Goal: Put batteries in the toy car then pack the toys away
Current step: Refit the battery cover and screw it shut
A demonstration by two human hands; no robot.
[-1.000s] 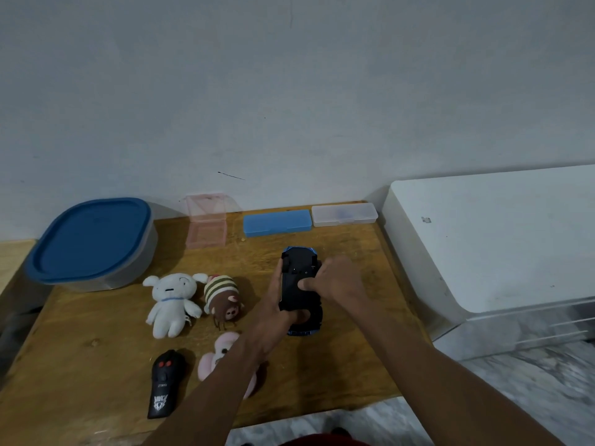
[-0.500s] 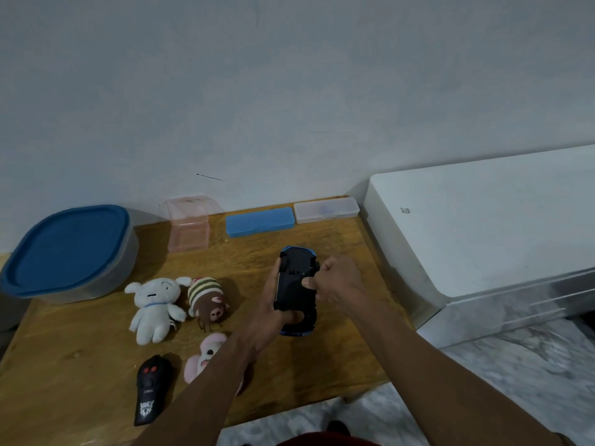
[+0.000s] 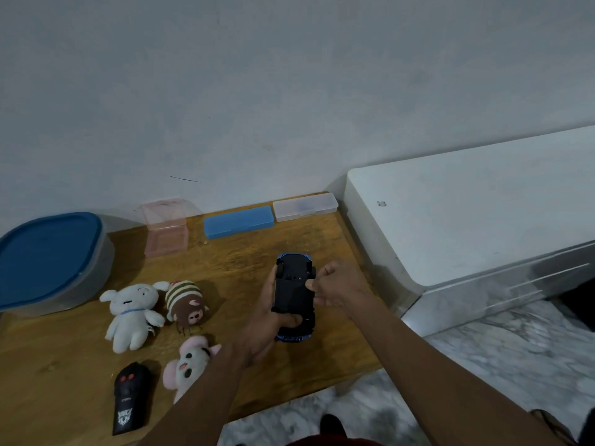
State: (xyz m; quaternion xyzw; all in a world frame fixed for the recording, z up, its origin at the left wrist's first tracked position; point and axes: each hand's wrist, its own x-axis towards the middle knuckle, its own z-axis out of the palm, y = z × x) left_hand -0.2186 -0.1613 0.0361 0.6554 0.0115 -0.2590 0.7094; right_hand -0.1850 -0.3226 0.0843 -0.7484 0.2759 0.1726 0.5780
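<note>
Just right of the frame's centre, above a wooden table [image 3: 289, 226], a blue toy car [image 3: 293, 297] is held upside down, its black underside facing the camera and its blue body showing only at the upper and lower ends. The left hand [image 3: 264, 320] is wrapped around the car from the left and below, thumb pressed over the lower part of the chassis. The right hand [image 3: 338, 284] is curled into a loose fist against the car's right edge, fingertips [image 3: 310, 284] touching the black underside; whether it pinches anything small cannot be told.

Left of the hands, three soft toys lie on the table: a white plush rabbit [image 3: 132, 313], just beside it a striped brown plush [image 3: 186, 302], and below them a pink-and-white plush [image 3: 190, 365] partly covered by the left forearm. A black remote control [image 3: 128, 397] lies near the table's lower left edge.

Along the wall at the back stand a grey container with a blue lid [image 3: 48, 259] at the far left, a clear pink box [image 3: 165, 230] with its lid raised, a blue case [image 3: 239, 221] and a clear case [image 3: 305, 206] just beside it. A white cabinet [image 3: 467, 214] fills the right side of the frame.
</note>
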